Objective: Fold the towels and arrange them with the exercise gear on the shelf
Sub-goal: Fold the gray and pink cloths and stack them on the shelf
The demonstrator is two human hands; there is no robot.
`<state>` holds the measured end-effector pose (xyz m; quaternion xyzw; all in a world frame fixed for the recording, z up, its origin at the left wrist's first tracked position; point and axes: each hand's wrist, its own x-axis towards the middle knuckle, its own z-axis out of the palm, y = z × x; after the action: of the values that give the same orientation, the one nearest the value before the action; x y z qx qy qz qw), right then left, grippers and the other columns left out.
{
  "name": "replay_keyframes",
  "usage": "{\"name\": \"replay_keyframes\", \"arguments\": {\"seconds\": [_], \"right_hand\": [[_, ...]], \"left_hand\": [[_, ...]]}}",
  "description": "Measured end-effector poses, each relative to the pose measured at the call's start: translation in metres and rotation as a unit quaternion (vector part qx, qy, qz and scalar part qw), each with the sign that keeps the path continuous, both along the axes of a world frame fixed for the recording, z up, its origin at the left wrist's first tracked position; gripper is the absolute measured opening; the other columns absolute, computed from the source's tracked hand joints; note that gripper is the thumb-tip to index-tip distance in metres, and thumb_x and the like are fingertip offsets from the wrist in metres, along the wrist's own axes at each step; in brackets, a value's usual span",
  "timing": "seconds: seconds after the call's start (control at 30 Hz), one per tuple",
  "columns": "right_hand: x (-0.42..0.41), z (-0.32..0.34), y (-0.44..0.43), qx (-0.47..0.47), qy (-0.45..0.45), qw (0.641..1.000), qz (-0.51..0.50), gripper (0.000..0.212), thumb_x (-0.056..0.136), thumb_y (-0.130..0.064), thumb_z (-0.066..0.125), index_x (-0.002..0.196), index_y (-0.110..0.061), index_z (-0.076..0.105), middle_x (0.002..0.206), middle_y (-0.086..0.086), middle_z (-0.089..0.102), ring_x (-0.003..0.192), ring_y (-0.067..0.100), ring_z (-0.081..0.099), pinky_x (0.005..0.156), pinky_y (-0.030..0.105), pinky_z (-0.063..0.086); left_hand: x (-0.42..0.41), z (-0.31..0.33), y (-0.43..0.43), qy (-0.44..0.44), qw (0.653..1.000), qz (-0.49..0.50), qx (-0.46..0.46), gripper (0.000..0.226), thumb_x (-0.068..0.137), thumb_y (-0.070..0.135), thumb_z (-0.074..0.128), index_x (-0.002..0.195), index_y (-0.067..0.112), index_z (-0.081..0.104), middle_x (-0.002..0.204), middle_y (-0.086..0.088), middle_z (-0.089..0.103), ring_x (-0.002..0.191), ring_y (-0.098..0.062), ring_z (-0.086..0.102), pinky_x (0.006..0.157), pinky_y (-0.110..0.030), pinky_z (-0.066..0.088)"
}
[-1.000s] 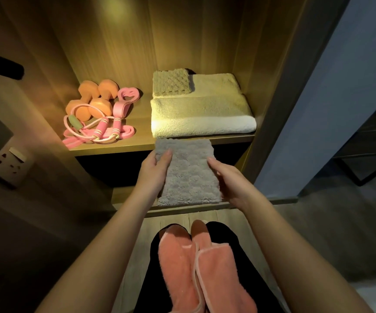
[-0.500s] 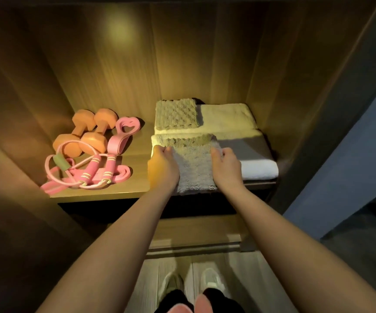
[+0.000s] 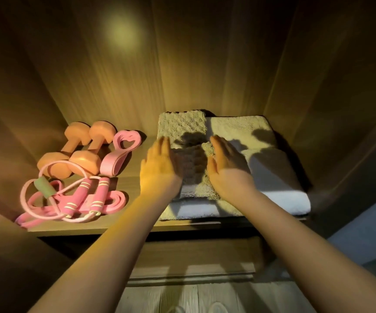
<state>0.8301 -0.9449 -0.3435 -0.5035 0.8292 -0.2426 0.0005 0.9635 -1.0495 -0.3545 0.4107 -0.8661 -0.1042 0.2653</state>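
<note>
Grey towel [image 3: 192, 169] lies folded atop the large white towel [image 3: 275, 177] on the shelf [image 3: 126, 224], between the left hand [image 3: 161, 169] and right hand [image 3: 226, 169], which flank its sides with fingers straight, gripping nothing. Just behind lies a second small towel [image 3: 181, 127].

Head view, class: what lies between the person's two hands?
In the head view, a small folded towel lies between the left hand and right hand, atop the large towel.
</note>
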Motion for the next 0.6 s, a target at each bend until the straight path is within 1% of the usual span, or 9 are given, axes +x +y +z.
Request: {"name": "replay_keyframes", "arguments": {"seconds": [0.07, 0.1, 0.2, 0.3, 0.4, 0.47, 0.5, 0.57, 0.6], "right_hand": [[0.0, -0.009, 0.001, 0.105, 0.001, 0.992, 0.076, 0.058, 0.105, -0.038, 0.02, 0.157, -0.024, -0.001, 0.164, -0.009, -0.009, 0.15, 0.009, -0.008, 0.12, 0.038, -0.005], [0.001, -0.016, 0.001, 0.158, 0.005, 0.983, 0.091, 0.058, 0.105, -0.041, 0.015, 0.156, -0.023, -0.006, 0.163, -0.008, -0.016, 0.149, 0.008, -0.015, 0.121, 0.042, -0.008], [-0.004, -0.031, -0.001, 0.224, 0.03, 0.97, 0.084, 0.062, 0.102, -0.048, 0.007, 0.155, -0.021, -0.012, 0.161, -0.008, -0.022, 0.148, 0.009, -0.019, 0.12, 0.052, -0.008], [-0.013, -0.03, 0.0, 0.252, 0.012, 0.965, 0.066, 0.064, 0.1, -0.054, 0.004, 0.154, -0.025, -0.014, 0.159, -0.011, -0.023, 0.147, 0.009, -0.019, 0.118, 0.053, -0.013], [-0.026, -0.025, 0.011, 0.281, 0.013, 0.958, 0.053, 0.06, 0.102, -0.049, 0.002, 0.154, -0.024, -0.014, 0.16, -0.01, -0.021, 0.147, 0.008, -0.019, 0.119, 0.051, -0.012], [-0.032, -0.023, 0.022, 0.282, 0.024, 0.958, 0.051, 0.056, 0.104, -0.042, 0.004, 0.156, -0.023, -0.008, 0.162, -0.009, -0.018, 0.148, 0.008, -0.016, 0.12, 0.048, -0.01], [-0.034, -0.022, 0.028, 0.27, 0.025, 0.961, 0.051, 0.055, 0.105, -0.038, 0.007, 0.157, -0.022, -0.003, 0.163, -0.009, -0.014, 0.149, 0.009, -0.013, 0.121, 0.045, -0.008], [-0.038, -0.02, 0.042, 0.222, -0.001, 0.973, 0.059, 0.054, 0.106, -0.029, 0.017, 0.157, -0.021, 0.003, 0.164, -0.007, -0.008, 0.15, 0.009, -0.006, 0.121, 0.038, -0.003], [-0.038, -0.021, 0.048, 0.189, -0.02, 0.98, 0.066, 0.056, 0.105, -0.026, 0.024, 0.157, -0.022, 0.003, 0.164, -0.007, -0.006, 0.15, 0.008, -0.002, 0.122, 0.035, 0.0]], "left_hand": [[-0.001, -0.008, 0.01, -0.055, 0.996, -0.077, 0.003, 0.06, 0.101, 0.036, 0.034, 0.154, 0.011, 0.023, 0.163, -0.006, 0.017, 0.15, -0.022, 0.012, 0.12, -0.045, 0.014], [-0.001, -0.016, 0.014, -0.107, 0.99, -0.095, 0.017, 0.059, 0.104, 0.04, 0.026, 0.156, 0.012, 0.017, 0.165, -0.004, 0.008, 0.151, -0.018, 0.001, 0.121, -0.043, 0.005], [-0.003, -0.029, 0.013, -0.202, 0.974, -0.095, 0.042, 0.063, 0.104, 0.045, 0.014, 0.156, 0.013, 0.003, 0.164, -0.001, -0.008, 0.15, -0.013, -0.013, 0.12, -0.045, -0.006], [-0.004, -0.027, 0.005, -0.229, 0.967, -0.086, 0.071, 0.064, 0.103, 0.048, 0.011, 0.156, 0.014, 0.0, 0.164, -0.001, -0.01, 0.149, -0.013, -0.013, 0.117, -0.05, -0.01], [-0.006, -0.02, 0.003, -0.239, 0.961, -0.092, 0.102, 0.065, 0.103, 0.049, 0.012, 0.156, 0.014, -0.002, 0.164, -0.001, -0.011, 0.15, -0.015, -0.014, 0.116, -0.053, -0.013], [-0.003, -0.016, 0.005, -0.209, 0.969, -0.096, 0.088, 0.063, 0.104, 0.047, 0.016, 0.157, 0.015, 0.005, 0.164, -0.001, -0.004, 0.151, -0.015, -0.008, 0.117, -0.051, -0.012], [0.001, -0.014, 0.008, -0.172, 0.978, -0.097, 0.06, 0.06, 0.104, 0.043, 0.021, 0.157, 0.015, 0.015, 0.164, -0.002, 0.007, 0.151, -0.016, 0.001, 0.118, -0.049, -0.009], [0.017, -0.008, 0.019, -0.074, 0.99, -0.114, -0.026, 0.05, 0.099, 0.033, 0.032, 0.143, 0.013, 0.045, 0.15, -0.005, 0.042, 0.142, -0.024, 0.032, 0.119, -0.046, 0.012], [0.027, -0.007, 0.024, -0.036, 0.988, -0.134, -0.066, 0.046, 0.094, 0.03, 0.034, 0.129, 0.011, 0.056, 0.133, -0.005, 0.055, 0.127, -0.028, 0.047, 0.112, -0.044, 0.026]]}}
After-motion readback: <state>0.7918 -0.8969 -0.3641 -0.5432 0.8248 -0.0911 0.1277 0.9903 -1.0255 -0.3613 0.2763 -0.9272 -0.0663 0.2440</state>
